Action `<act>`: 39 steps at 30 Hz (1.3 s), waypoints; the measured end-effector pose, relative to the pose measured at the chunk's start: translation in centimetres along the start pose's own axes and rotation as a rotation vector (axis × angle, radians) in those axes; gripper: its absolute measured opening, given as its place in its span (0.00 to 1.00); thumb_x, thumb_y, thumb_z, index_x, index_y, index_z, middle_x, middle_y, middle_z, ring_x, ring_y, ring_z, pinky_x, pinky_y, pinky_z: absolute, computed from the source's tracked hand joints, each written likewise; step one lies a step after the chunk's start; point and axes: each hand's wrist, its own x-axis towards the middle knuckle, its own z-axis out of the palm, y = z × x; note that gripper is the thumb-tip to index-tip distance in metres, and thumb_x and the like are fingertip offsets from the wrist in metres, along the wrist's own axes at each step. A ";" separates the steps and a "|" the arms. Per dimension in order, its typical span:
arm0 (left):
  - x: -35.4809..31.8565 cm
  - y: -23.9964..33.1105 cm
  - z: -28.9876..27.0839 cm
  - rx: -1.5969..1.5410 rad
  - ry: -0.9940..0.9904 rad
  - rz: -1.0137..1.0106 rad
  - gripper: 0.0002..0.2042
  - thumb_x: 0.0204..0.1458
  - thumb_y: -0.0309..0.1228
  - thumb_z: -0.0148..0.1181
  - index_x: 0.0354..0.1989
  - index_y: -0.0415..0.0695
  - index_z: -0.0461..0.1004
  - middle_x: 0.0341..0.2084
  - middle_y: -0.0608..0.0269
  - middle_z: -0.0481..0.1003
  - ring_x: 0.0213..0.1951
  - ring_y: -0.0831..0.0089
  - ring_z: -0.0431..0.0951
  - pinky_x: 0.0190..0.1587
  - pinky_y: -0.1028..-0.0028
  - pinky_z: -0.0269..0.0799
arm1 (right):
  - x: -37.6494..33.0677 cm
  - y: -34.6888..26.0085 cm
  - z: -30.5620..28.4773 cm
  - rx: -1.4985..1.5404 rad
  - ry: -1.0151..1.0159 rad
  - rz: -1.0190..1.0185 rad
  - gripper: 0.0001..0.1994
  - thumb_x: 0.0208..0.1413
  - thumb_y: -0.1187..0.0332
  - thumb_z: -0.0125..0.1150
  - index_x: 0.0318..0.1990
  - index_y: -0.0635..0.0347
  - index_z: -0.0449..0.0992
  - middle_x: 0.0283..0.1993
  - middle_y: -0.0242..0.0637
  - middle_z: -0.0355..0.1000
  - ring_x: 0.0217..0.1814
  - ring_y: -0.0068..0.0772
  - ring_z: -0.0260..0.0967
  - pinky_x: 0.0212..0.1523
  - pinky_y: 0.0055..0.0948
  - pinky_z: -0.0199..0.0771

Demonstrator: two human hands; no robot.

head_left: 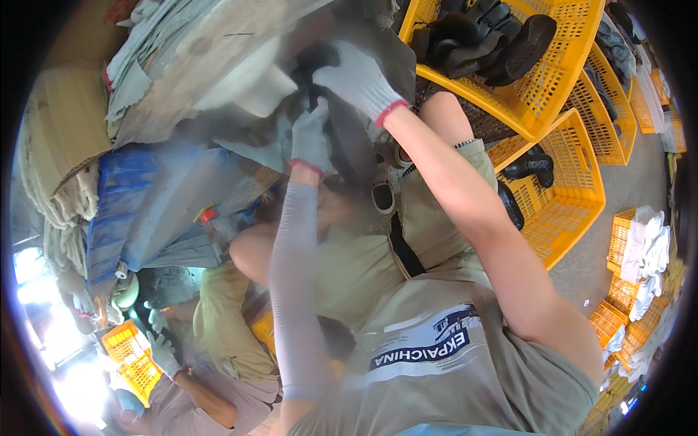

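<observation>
Both my hands wear white knit gloves with red cuffs, and they are close together over my lap at the upper middle. My right hand [356, 78] has its fingers curled at a dark piece [304, 73], which is hazy and whose kind I cannot make out. Just below and to the left, my left hand [311, 136] is closed by the same dark piece, thumb side upward. A whitish, rounded block-like form [270, 89] stands directly left of the hands. A grey sleeve covers my left forearm; the right forearm is bare.
A yellow crate [534, 109] of black shoes [520, 51] stands at upper right, with another yellow crate [574, 225] below it. Grey cloth sheets [156, 69] lie at upper left, above a blue cover [120, 196]. A gloved co-worker [163, 352] sits at lower left.
</observation>
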 end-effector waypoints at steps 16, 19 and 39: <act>2.0 -1.2 0.2 0.078 -0.196 0.148 0.17 0.72 0.39 0.59 0.59 0.40 0.83 0.42 0.67 0.83 0.40 0.79 0.81 0.43 0.74 0.78 | -15.1 -1.6 -1.9 0.153 0.068 0.015 0.55 0.55 0.62 0.76 0.82 0.69 0.44 0.72 0.66 0.66 0.66 0.66 0.72 0.64 0.48 0.76; 1.6 1.0 0.0 -0.309 -0.209 -0.247 0.17 0.70 0.40 0.62 0.56 0.39 0.84 0.38 0.70 0.82 0.35 0.83 0.78 0.40 0.75 0.76 | -16.3 -1.0 -3.0 0.044 0.082 -0.028 0.54 0.54 0.61 0.76 0.81 0.73 0.47 0.73 0.65 0.64 0.73 0.67 0.65 0.73 0.51 0.67; 1.4 -3.6 1.6 -0.577 0.329 -0.106 0.20 0.71 0.40 0.52 0.63 0.41 0.75 0.52 0.55 0.83 0.53 0.63 0.83 0.56 0.65 0.78 | -12.3 -10.5 -0.5 -0.375 -0.288 -0.308 0.20 0.58 0.61 0.78 0.49 0.68 0.80 0.45 0.52 0.82 0.43 0.58 0.81 0.43 0.46 0.81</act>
